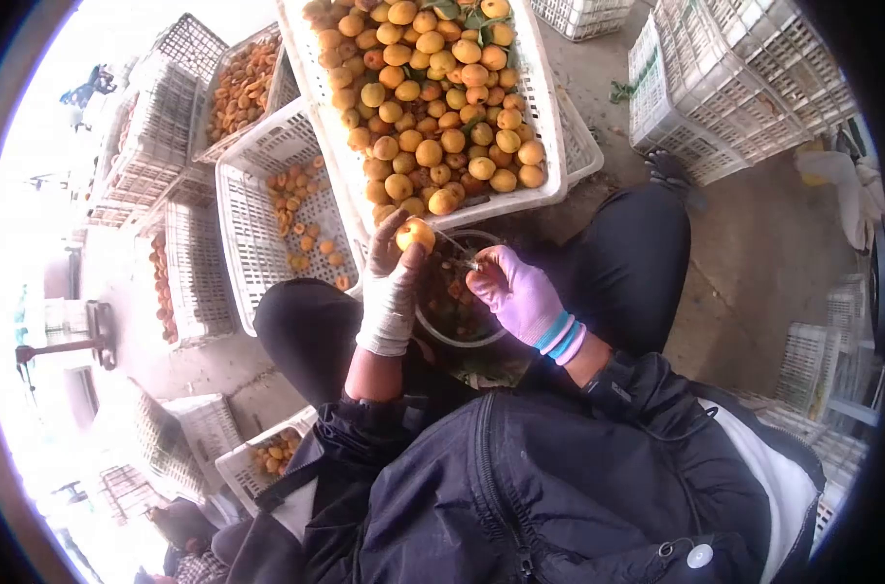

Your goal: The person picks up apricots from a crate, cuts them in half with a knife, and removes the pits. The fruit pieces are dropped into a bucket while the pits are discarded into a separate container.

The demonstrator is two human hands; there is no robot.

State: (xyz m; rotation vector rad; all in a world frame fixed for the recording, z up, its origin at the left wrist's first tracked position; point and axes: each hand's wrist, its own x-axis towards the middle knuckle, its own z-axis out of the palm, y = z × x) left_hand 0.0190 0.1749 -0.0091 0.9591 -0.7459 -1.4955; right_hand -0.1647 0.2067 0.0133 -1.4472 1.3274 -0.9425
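My left hand [392, 282], in a white glove, holds a single orange fruit [415, 234] up between its fingertips, just below the big crate. My right hand [513, 292], in a purple glove with blue wristbands, grips small scissors [459, 257] whose tips point toward the fruit. Both hands hover over a round bowl [440, 336] of trimmings set between my knees. A large white plastic crate [551, 117] heaped with orange fruit lies directly in front of me.
To the left, a white crate [236, 209] holds a thin layer of fruit, with more crates [233, 83] behind it. Empty crates [724, 88] are stacked at right. Another crate [267, 457] with fruit sits at lower left beside a person.
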